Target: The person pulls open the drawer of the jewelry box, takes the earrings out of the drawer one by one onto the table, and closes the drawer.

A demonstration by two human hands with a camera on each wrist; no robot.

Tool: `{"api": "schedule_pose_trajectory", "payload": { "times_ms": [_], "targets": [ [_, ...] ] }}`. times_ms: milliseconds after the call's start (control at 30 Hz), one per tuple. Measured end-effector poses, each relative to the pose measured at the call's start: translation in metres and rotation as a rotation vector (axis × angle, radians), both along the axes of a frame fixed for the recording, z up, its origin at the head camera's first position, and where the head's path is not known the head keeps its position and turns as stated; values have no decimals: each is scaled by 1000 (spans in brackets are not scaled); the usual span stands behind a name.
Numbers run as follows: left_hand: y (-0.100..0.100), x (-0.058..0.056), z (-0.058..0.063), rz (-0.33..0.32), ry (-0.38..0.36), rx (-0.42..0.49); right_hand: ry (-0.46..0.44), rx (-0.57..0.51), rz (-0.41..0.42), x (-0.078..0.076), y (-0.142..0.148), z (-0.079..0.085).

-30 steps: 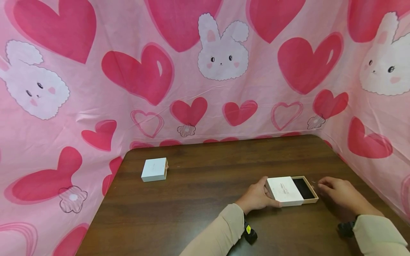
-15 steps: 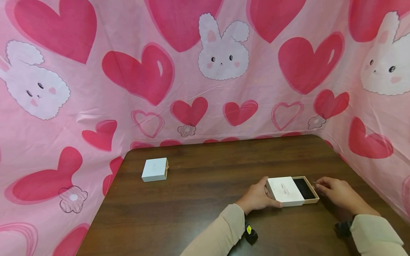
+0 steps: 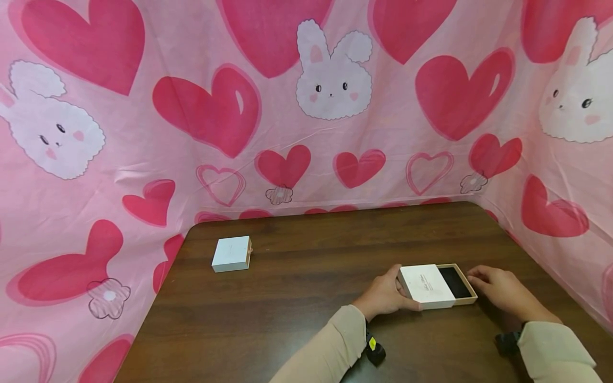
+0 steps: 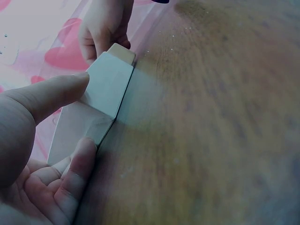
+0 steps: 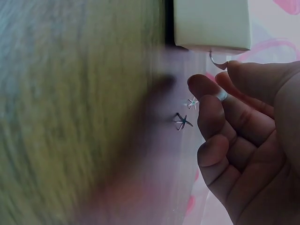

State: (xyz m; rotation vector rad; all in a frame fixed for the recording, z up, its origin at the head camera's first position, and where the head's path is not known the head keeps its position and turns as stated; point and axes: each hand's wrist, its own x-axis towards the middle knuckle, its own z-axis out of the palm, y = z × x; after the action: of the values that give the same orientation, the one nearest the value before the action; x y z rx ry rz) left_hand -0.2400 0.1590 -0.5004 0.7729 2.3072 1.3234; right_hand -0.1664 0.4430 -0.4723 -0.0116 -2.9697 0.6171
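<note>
A white drawer-style gift box (image 3: 426,286) lies on the right part of the table. Its kraft-coloured drawer is pulled partly out to the right, showing a black lining (image 3: 455,282). My left hand (image 3: 385,293) grips the white sleeve at its left end, thumb along the near side. At the drawer's end my right hand (image 3: 500,287) pinches the small ribbon pull (image 5: 216,62) between thumb and forefinger; its other fingers are curled. Two small star-shaped metal pieces (image 5: 183,122) lie on the table beside that hand in the right wrist view.
A second white drawer box (image 3: 231,254), shut, sits at the back left of the brown wooden table (image 3: 297,298). Pink fabric (image 3: 345,133) with hearts and rabbits hangs behind and along both sides.
My right hand has moved left to the drawer's end and now meets the ribbon pull. The left hand and both boxes look unmoved.
</note>
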Motion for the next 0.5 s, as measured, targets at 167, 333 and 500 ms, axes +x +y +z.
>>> {"api": "schedule_pose_trajectory", "payload": {
  "times_ms": [167, 333, 500],
  "targets": [
    [0, 0, 0, -6, 6, 3, -15, 3, -4, -1, -1, 1],
    [0, 1, 1, -1, -1, -2, 1, 8, -2, -2, -2, 0],
    [0, 1, 1, 2, -3, -6, -13, 9, -4, -2, -3, -1]
  ]
}}
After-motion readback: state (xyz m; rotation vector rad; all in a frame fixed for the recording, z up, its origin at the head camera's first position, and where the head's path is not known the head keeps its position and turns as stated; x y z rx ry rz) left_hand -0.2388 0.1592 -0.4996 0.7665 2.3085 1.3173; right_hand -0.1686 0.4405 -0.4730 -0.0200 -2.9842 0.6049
